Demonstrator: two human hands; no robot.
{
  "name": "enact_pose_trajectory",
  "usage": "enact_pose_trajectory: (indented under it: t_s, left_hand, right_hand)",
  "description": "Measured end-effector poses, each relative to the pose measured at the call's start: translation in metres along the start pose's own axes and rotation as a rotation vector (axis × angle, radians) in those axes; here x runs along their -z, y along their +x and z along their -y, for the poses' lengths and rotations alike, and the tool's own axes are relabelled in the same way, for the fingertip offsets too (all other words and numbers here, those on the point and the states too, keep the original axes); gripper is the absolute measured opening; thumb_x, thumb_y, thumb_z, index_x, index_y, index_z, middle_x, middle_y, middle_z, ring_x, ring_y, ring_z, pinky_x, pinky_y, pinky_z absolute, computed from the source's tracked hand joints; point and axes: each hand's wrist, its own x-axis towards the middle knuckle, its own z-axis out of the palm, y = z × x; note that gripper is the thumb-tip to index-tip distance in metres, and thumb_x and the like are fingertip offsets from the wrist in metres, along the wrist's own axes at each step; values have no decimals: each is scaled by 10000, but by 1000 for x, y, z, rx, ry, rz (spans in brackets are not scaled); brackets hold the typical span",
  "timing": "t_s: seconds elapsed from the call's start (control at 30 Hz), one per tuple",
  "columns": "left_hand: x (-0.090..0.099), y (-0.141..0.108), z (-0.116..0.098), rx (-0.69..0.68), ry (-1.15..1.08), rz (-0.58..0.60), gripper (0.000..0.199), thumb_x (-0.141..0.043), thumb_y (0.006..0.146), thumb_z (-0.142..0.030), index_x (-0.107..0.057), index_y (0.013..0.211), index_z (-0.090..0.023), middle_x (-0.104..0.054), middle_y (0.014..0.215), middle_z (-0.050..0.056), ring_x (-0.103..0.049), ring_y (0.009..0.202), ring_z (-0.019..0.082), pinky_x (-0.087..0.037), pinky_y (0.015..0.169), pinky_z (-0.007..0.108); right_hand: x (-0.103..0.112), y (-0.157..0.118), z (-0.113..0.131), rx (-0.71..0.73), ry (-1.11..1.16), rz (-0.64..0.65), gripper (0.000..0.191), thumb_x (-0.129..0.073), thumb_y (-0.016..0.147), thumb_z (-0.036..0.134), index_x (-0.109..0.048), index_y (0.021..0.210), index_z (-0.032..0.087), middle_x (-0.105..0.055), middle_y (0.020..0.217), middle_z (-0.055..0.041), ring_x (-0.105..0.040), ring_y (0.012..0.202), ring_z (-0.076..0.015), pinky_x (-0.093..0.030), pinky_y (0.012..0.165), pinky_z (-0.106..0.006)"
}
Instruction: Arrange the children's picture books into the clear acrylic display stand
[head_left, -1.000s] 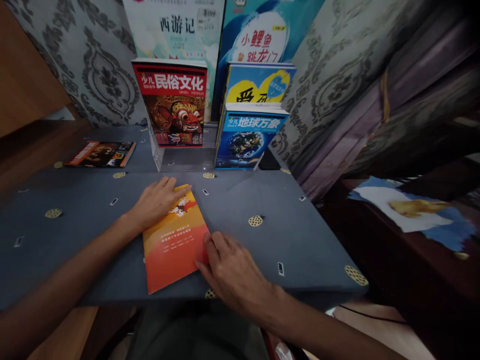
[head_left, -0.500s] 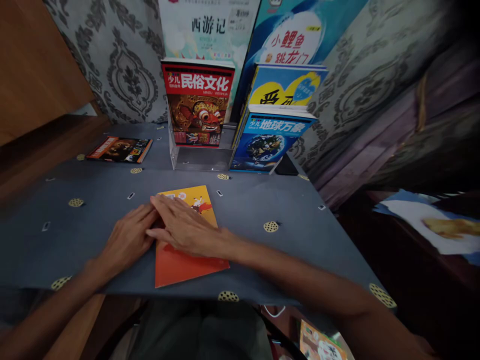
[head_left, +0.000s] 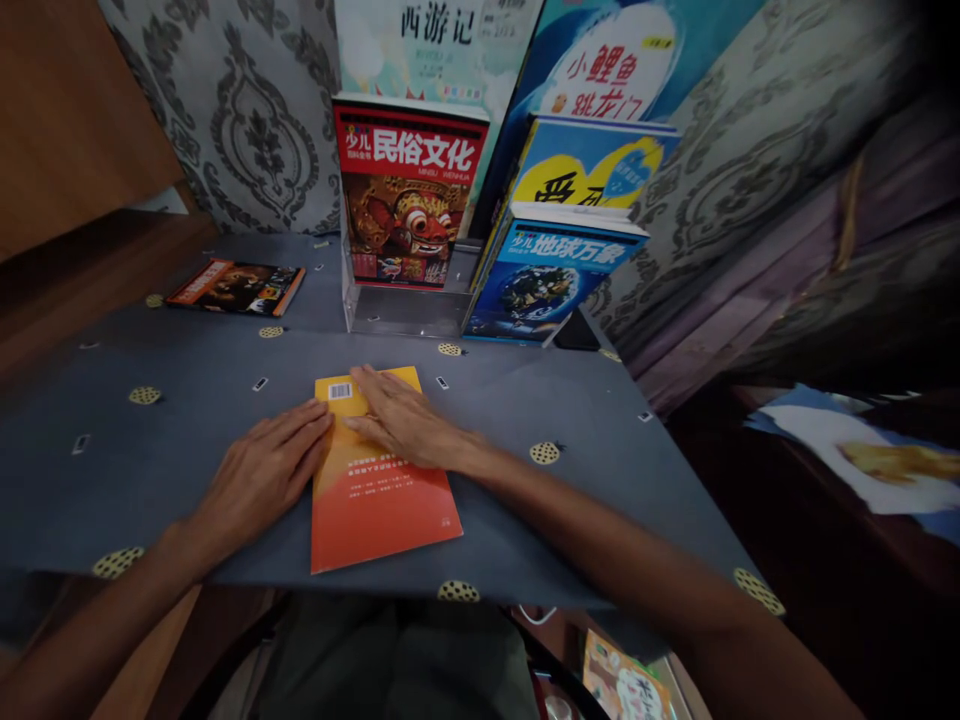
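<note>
A yellow-to-orange book (head_left: 382,525) lies closed on the table near its front edge, a barcode showing at its upper left. My right hand (head_left: 409,415) rests flat over the book's upper right part, fingers stretched out and thumb apart. Along the book's left edge lies my left hand (head_left: 270,460), fingers extended, their tips touching the cover. Neither hand grips anything. Part of the cover is hidden under my right hand.
Behind stands a clear acrylic rack (head_left: 405,312) holding a red book (head_left: 412,200), a blue globe book (head_left: 544,280) and several taller ones. A dark-covered book (head_left: 238,288) lies at the back left. Another book (head_left: 626,680) is below the table's front edge at right.
My right hand has slid right and slightly up across the cover, off my left hand, uncovering the barcode and printed text. The left hand has shifted slightly right. The view has tilted a little.
</note>
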Motion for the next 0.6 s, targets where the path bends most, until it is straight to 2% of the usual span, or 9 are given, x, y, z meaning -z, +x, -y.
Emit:
enact_pose_trajectory:
  t_s: [0.13, 0.23, 0.3, 0.37, 0.43, 0.5, 0.6]
  left_hand:
    - [1, 0, 1, 6, -22, 9, 488, -327, 1067, -404, -657, 1301, -131, -662, 1365, 166, -642, 1252, 321, -546, 1022, 515]
    - [2, -5, 0, 14, -37, 57, 557, -354, 1049, -513, -599, 1378, -136, -604, 1435, 180, -591, 1313, 336, -495, 1080, 536]
    - [3, -11, -3, -25, -63, 116, 661, -399, 1003, -623, -479, 1496, -190, -487, 1548, 173, -472, 1420, 364, -426, 1131, 575]
    - [4, -19, -6, -108, -104, 183, 819, -446, 937, -721, -288, 1597, -261, -323, 1649, 152, -312, 1511, 386, -336, 1178, 608]
    - [5, -25, -11, -178, -140, 242, 957, -487, 882, -775, -120, 1630, -305, -193, 1694, 133, -206, 1547, 391, -260, 1210, 619]
    - [7, -27, -14, -205, -156, 274, 993, -509, 881, -763, -37, 1632, -317, -135, 1706, 125, -171, 1556, 387, -220, 1225, 617]
    - [13, -20, -13, -230, -153, 310, 931, -505, 930, -696, -21, 1630, -318, -133, 1704, 117, -178, 1557, 367, -192, 1236, 614]
  right_hand:
    - [3, -16, -21, -25, -50, -72, 664, -388, 1038, 517, -328, 1568, 121, -360, 1627, -182, -245, 1552, -271, -245, 1261, -534]
    - [3, -26, -27, -69, -56, -100, 621, -417, 1034, 458, -362, 1555, 125, -348, 1636, -172, -235, 1555, -263, -238, 1263, -532]
    - [2, -30, -26, -104, -57, -95, 592, -434, 1030, 416, -388, 1542, 124, -322, 1649, -164, -211, 1562, -259, -237, 1260, -535]
    - [2, -31, -23, -125, -62, -88, 565, -439, 1029, 397, -407, 1534, 145, -311, 1656, -147, -205, 1564, -259, -233, 1253, -558]
    - [3, -31, -20, -135, -72, -86, 551, -434, 1031, 389, -412, 1532, 163, -308, 1660, -135, -214, 1562, -259, -231, 1246, -574]
    - [4, -31, -18, -142, -94, -83, 546, -431, 1031, 374, -412, 1532, 157, -306, 1660, -136, -220, 1561, -257, -225, 1248, -568]
    - [7, -32, -16, -176, -138, -79, 552, -428, 1029, 347, -405, 1533, 126, -314, 1655, -146, -228, 1559, -249, -209, 1257, -538]
